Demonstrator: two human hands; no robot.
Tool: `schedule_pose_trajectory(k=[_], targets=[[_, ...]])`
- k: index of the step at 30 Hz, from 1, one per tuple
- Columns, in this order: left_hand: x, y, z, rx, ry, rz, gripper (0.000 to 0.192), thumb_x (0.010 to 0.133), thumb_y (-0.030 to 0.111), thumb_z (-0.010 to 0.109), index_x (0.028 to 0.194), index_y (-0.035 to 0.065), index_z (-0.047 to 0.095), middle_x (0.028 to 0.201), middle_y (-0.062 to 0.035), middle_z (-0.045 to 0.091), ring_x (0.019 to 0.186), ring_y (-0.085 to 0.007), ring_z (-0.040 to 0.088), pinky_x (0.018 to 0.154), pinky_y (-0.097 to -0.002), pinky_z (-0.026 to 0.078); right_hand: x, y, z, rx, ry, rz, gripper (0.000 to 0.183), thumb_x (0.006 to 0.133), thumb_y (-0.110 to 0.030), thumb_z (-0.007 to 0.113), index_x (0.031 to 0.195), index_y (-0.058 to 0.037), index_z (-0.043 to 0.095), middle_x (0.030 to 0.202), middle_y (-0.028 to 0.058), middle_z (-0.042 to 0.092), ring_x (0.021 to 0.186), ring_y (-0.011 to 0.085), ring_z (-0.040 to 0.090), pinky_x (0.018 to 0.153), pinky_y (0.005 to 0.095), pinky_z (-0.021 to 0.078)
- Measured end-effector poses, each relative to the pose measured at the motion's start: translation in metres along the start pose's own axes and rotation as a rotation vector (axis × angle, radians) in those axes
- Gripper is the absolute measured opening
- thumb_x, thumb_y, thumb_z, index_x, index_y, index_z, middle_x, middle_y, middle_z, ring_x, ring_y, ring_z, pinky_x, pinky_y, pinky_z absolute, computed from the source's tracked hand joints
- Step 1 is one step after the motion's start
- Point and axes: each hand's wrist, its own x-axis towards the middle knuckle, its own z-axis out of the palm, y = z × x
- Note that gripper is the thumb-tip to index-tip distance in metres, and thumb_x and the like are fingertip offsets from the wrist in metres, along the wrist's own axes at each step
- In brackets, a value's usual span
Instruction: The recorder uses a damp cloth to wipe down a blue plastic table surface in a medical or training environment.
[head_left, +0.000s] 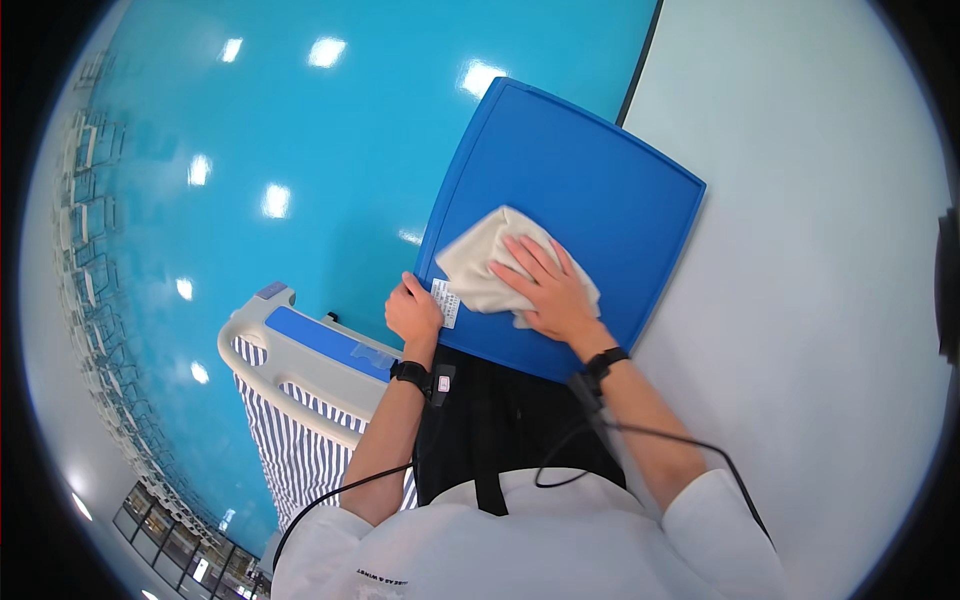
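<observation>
A blue rectangular top (577, 172) with a raised rim, probably of a bedside cabinet, lies before me at a slant. Spread over its near left part is a folded cream cloth (480, 259). My right hand (555, 296) presses on that cloth from above, fingers pointing up and left. At the top's left edge, my left hand (415, 311) is closed around the rim with the thumb upward. Beside it a white label (448, 306) with writing is stuck on the blue surface. Black bands with small devices circle both my wrists.
To the left stands a hospital bed's end board (315, 349), with a striped sheet (274, 420) behind it. A pale wall (795, 225) runs close along the right. Glossy turquoise floor (330, 127) stretches away, with rows of frames (86, 210) far left. Cables (701, 442) hang by my arms.
</observation>
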Motion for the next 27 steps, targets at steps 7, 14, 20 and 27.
schedule_pose_trajectory(k=[7, 14, 20, 27], targets=[[0.003, -0.001, 0.004, -0.004, 0.033, 0.044, 0.064, 0.109, 0.043, 0.041, 0.080, -0.0046, 0.074, 0.083, -0.0282, 0.073, 0.081, -0.0511, 0.070, 0.074, -0.0617, 0.052, -0.001, 0.130, -0.055, -0.253, 0.386, 0.319, 0.087, 0.083, -0.017, 0.073, 0.165, -0.0254, 0.041, 0.172, 0.0094, 0.034, 0.159, 0.0337, 0.030, 0.125, 0.0624, 0.0230], [0.002, -0.001, 0.006, -0.009, 0.011, 0.027, 0.065, 0.109, 0.043, 0.040, 0.079, -0.0046, 0.072, 0.083, -0.0286, 0.073, 0.081, -0.0516, 0.069, 0.075, -0.0623, 0.051, 0.032, 0.008, 0.021, -0.212, 0.192, 0.155, 0.090, 0.074, -0.025, 0.076, 0.160, -0.0292, 0.049, 0.171, 0.0067, 0.036, 0.160, 0.0306, 0.030, 0.126, 0.0622, 0.0240], [0.001, -0.004, 0.002, -0.011, 0.012, 0.004, 0.064, 0.109, 0.043, 0.041, 0.080, -0.0044, 0.073, 0.080, -0.0275, 0.072, 0.081, -0.0510, 0.069, 0.074, -0.0615, 0.051, 0.010, 0.072, -0.041, -0.133, -0.236, -0.321, 0.092, 0.071, -0.023, 0.079, 0.158, -0.0337, 0.050, 0.168, 0.0034, 0.042, 0.157, 0.0256, 0.037, 0.127, 0.0558, 0.0278], [0.002, 0.005, 0.002, -0.029, 0.019, 0.029, 0.062, 0.108, 0.042, 0.042, 0.082, -0.0036, 0.074, 0.082, -0.0276, 0.073, 0.082, -0.0514, 0.070, 0.075, -0.0611, 0.051, 0.095, 0.046, 0.006, -0.253, 0.475, 0.418, 0.088, 0.084, -0.025, 0.075, 0.165, -0.0255, 0.039, 0.174, 0.0096, 0.029, 0.161, 0.0335, 0.026, 0.127, 0.0597, 0.0200]])
